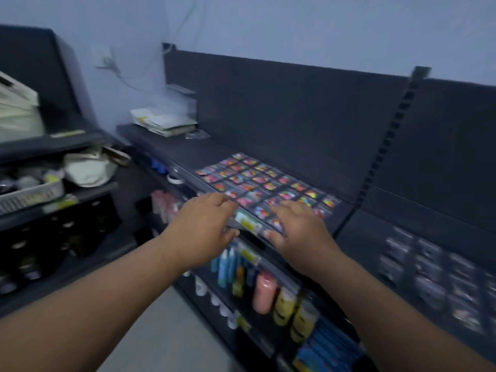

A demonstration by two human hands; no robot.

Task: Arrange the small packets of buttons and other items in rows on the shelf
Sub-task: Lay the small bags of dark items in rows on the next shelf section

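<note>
Several small clear packets of bright buttons [264,181] lie in neat rows on the dark top shelf [171,149]. My left hand [204,226] hovers over the shelf's front edge at the near left corner of the rows, fingers relaxed and spread, holding nothing. My right hand [298,226] lies flat over the nearest packets to the right, its fingers stretched onto them. A yellow-green price label [248,221] on the shelf lip shows between the two hands. The frame is blurred by motion.
A stack of papers [165,120] sits at the shelf's far left end. More clear packets [434,275] lie in rows on the neighbouring shelf to the right. Bottles and tubes [265,288] fill the lower shelves. A white basket [29,194] and bag stand on the left rack.
</note>
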